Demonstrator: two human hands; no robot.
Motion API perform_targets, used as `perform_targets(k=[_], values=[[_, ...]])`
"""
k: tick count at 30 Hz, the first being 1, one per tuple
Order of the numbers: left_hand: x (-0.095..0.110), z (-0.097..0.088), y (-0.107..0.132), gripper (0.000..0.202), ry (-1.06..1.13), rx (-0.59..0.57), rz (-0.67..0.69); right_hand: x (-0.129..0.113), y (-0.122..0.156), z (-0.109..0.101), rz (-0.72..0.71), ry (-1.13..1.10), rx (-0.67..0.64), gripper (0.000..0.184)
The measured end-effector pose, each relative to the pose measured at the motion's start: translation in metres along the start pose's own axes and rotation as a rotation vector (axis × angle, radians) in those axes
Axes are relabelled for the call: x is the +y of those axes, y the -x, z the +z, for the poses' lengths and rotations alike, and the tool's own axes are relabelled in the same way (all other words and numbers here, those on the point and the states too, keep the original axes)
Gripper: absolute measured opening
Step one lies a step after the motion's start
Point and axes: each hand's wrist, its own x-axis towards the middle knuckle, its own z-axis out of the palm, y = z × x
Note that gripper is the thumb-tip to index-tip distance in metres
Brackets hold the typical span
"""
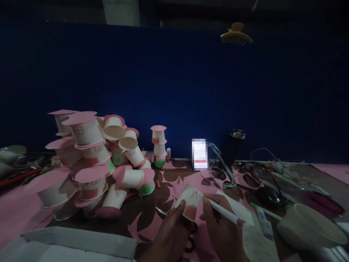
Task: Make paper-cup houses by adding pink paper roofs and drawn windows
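My left hand (172, 233) is closed around a small white paper cup (191, 203), which is tilted and has an orange-red patch coloured on its side. In my right hand (225, 231) is a white marker (222, 210), its tip against or very close to the cup's wall and its reddish end pointing right. Beneath my hands lie pink paper scraps (145, 227) with curved cut-outs. Scissors (190, 244) are partly hidden under my left hand, their dark handle loops showing. A written sheet of paper (256, 238) lies beside my right hand.
Paper cups with pink round tops (89, 133) are heaped at left; a small cup tower (159, 148) stands behind. A lit phone (199, 154), a dark flask (236, 145) and a cable (230, 174) are at the back. A pale bowl (308, 227) sits right, a white box (81, 234) front left.
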Motion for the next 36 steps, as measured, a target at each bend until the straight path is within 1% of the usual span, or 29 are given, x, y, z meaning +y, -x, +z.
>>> perform_targets(k=[2,7,11,14,19,23,26,29,33,36], values=[[0.0,0.0005,-0.0002,0.026,0.005,-0.007,0.004,-0.0003,-0.0005,0.0003,0.011,-0.006,-0.025,0.023],[0.0005,0.0003,0.0005,0.026,-0.006,0.03,-0.016,0.0008,-0.0001,-0.0005,0.052,-0.027,-0.075,0.025],[0.0014,0.0009,0.0013,0.029,0.037,-0.016,-0.018,-0.0003,0.0001,-0.0007,0.092,-0.011,-0.064,0.027],[0.002,0.0029,0.0015,0.028,0.063,-0.015,-0.018,0.0002,0.0001,-0.0005,0.077,-0.004,-0.059,0.029],[0.0026,0.0057,0.0022,0.029,0.086,-0.032,-0.025,0.0023,0.0005,-0.0012,0.053,0.022,-0.058,0.026],[0.003,0.0035,0.002,0.03,0.097,-0.02,-0.055,0.0027,0.0004,-0.0024,-0.004,0.03,-0.063,0.029],[0.003,0.001,0.0011,0.03,0.111,-0.01,-0.062,0.0025,-0.0004,-0.0034,-0.018,0.024,-0.073,0.029],[0.003,0.0012,0.0007,0.028,0.114,0.006,-0.065,0.0012,-0.0011,-0.0039,-0.006,0.011,-0.103,0.028],[0.004,0.0053,0.0017,0.028,0.114,0.046,-0.06,-0.0025,-0.0008,-0.0029,0.027,0.016,-0.072,0.027],[0.0049,0.0058,0.0018,0.028,0.098,0.037,-0.071,-0.0051,0.0,-0.0014,0.052,0.023,-0.049,0.028]])
